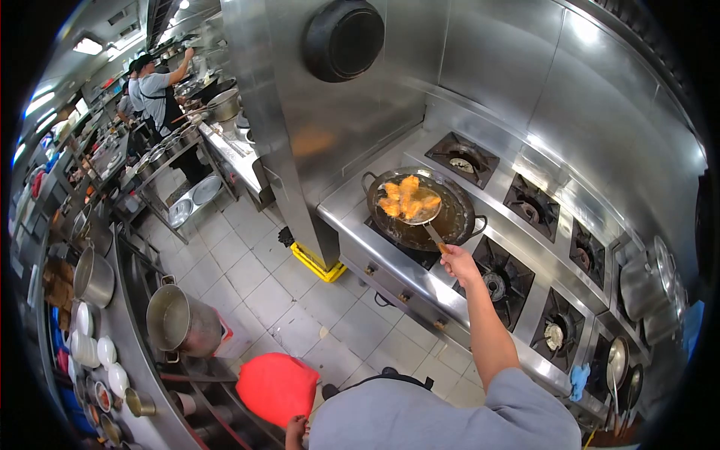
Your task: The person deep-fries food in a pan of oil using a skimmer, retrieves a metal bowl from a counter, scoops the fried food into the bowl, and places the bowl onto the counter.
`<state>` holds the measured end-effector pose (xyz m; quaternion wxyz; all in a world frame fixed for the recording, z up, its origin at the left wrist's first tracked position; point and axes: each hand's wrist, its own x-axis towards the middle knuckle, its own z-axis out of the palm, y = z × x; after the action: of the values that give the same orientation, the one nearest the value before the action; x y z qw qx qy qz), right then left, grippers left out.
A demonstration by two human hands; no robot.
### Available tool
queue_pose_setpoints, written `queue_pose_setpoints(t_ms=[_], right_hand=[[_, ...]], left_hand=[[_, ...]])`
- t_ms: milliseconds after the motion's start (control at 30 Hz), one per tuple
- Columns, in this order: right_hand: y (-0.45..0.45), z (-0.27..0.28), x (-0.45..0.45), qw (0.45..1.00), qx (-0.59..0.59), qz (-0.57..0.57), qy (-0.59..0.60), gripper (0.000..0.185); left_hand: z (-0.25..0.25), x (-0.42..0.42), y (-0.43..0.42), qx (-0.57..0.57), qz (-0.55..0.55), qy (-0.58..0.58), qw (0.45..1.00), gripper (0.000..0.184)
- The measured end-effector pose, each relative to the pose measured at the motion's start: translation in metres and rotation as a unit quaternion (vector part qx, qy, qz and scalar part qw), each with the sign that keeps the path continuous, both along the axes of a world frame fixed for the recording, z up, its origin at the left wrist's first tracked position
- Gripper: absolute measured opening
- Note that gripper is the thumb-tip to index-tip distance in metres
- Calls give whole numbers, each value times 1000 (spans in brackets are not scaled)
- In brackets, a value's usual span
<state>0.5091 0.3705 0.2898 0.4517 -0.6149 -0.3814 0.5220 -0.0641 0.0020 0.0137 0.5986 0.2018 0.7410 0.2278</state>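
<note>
My right hand (pixel 457 264) is closed around the wooden handle of a skimmer (pixel 433 234). The skimmer's round head lies in a wide dark wok (pixel 381 219) of oil, under several golden-orange fried pieces (pixel 409 196). The wok has two loop handles and sits on the near left burner of the range. Low in view, my left hand (pixel 297 427) has its fingers closed at the lower edge of a bright red, plastic-looking thing (pixel 277 388). The inside of that red thing does not show, so its exact kind is unclear.
Several gas burners (pixel 495 285) line the steel range. A dark pan (pixel 343 41) hangs on the wall. Ladles (pixel 616 364) and a blue cloth (pixel 578 381) are at right. A deep pot (pixel 180 319) and a shelf with bowls (pixel 106 350) stand left. A co-worker (pixel 157 94) works farther back.
</note>
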Motion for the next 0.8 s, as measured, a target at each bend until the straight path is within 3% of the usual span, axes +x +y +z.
queue_pose_setpoints(t_ms=[267,333,433,700,800], right_hand=[[-7,16,17,978,16,-6,-210,52],[-13,26,16,923,58,-15,-381,46],[-22,46,7,883,88,-11,-461,47],[-41,71,-8,892,80,-21,-445,46],[-45,49,12,901,120,-29,-417,47]], left_hand=[[-2,4,-1,-1,-16,0,1000,20],[-11,2,0,-2,-24,5,1000,20],[-13,3,7,11,-31,-10,999,22],[-3,6,20,-12,-23,20,999,29],[-6,4,16,-8,-19,6,1000,29]])
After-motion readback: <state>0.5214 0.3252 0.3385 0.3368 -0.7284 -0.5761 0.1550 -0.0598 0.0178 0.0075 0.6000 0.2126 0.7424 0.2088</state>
